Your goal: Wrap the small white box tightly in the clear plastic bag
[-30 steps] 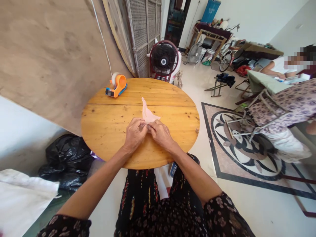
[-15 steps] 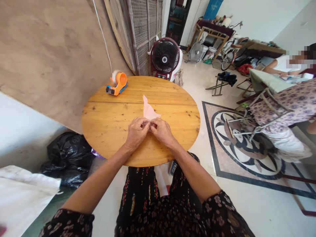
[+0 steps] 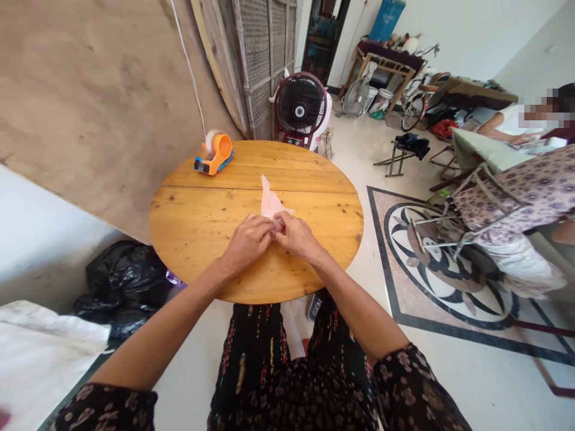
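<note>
A pale pink folded paper piece (image 3: 269, 202) lies near the middle of a round wooden table (image 3: 202, 221). My left hand (image 3: 246, 239) and my right hand (image 3: 296, 235) meet at its near end, fingertips pinching the paper between them. The paper's pointed far end sticks out beyond my fingers toward the table's back. Its near part is hidden under my fingers.
An orange tape dispenser (image 3: 214, 154) sits at the table's back left. A floor fan (image 3: 300, 111) stands behind the table. Black bags (image 3: 121, 281) lie on the floor at left. A person (image 3: 521, 123) sits at another table at far right, beside a folding chair (image 3: 453, 218).
My hands stayed together on the paper, fingers shifting slightly. The paper's pointed end has barely moved.
</note>
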The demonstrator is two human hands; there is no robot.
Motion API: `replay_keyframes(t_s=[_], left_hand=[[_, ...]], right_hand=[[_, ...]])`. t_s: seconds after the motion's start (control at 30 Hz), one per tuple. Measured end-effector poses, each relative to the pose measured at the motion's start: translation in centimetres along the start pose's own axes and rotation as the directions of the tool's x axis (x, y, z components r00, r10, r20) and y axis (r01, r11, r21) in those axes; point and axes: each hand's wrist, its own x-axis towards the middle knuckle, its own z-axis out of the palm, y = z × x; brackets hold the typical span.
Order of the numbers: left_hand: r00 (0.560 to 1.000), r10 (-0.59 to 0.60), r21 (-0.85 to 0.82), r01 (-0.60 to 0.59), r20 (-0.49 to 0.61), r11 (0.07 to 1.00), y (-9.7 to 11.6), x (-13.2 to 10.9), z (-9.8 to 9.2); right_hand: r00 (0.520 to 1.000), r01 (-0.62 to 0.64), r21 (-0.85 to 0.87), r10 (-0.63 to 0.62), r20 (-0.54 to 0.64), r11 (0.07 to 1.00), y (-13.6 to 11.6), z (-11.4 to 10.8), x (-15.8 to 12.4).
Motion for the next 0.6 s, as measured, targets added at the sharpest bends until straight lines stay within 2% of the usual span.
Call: replay_keyframes(t_s=[0.07, 0.17, 0.27, 0.33, 0.47, 0.6], left_hand=[[0.998, 0.043, 0.060, -0.046, 0.054, 0.997, 0.1, 0.2, -0.2], [0.993, 0.089, 0.140, -0.099, 0.077, 0.985, 0.4, 0.4, -0.4], [0.991, 0.103, 0.153, -0.116, 0.090, 0.981, 0.4, 0.6, -0.4], [0.992, 0.103, 0.131, -0.112, 0.080, 0.985, 0.3, 0.6, -0.4], [0.992, 0.114, 0.093, -0.118, 0.046, 0.989, -0.1, 0.7, -0.4], [0.987, 0.144, 0.008, -0.145, 0.075, 0.989, -0.6, 1.2, -0.9]], right_hand=[[0.999, 0.037, 0.090, -0.039, 0.014, 0.995, 0.5, -0.3, -0.4], [0.994, 0.082, 0.146, -0.071, -0.078, 0.986, 1.3, -0.7, -1.2], [0.969, 0.054, 0.032, -0.044, -0.245, 0.998, 1.5, -1.1, -1.9], [0.945, 0.045, -0.086, -0.071, -0.321, 0.995, 1.3, -1.3, -1.9], [0.937, 0.055, -0.220, -0.126, -0.327, 0.974, 0.7, -1.5, -0.2], [0.944, -0.021, -0.112, -0.017, -0.329, 0.993, 1.5, -1.6, 2.9]])
